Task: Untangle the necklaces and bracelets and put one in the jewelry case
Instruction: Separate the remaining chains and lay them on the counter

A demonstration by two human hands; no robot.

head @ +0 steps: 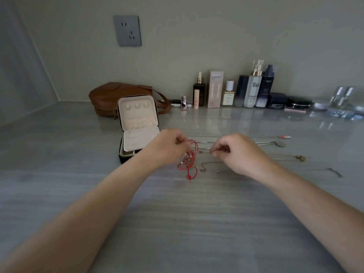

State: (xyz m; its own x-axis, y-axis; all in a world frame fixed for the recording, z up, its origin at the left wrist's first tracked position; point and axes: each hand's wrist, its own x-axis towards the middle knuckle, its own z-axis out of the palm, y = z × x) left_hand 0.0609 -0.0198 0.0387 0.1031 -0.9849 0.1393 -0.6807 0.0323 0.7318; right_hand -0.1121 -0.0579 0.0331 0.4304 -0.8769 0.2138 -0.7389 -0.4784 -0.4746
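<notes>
A tangle of red cord bracelets (189, 161) lies on the grey table, partly lifted. My left hand (169, 147) pinches the top of the red cords. My right hand (239, 152) pinches a thin chain (204, 151) that runs toward the red tangle. Another fine chain with a small pendant (203, 168) lies just below it. The jewelry case (137, 123) stands open behind my left hand, its cream lid upright and a cream insert tilted over the dark base.
Several untangled necklaces lie stretched out to the right, with pendants (280, 143) (300, 158) at their ends. A brown leather bag (122, 97) sits behind the case. Cosmetic bottles (254, 87) and jars line the back wall. A wall socket (127, 30) is above.
</notes>
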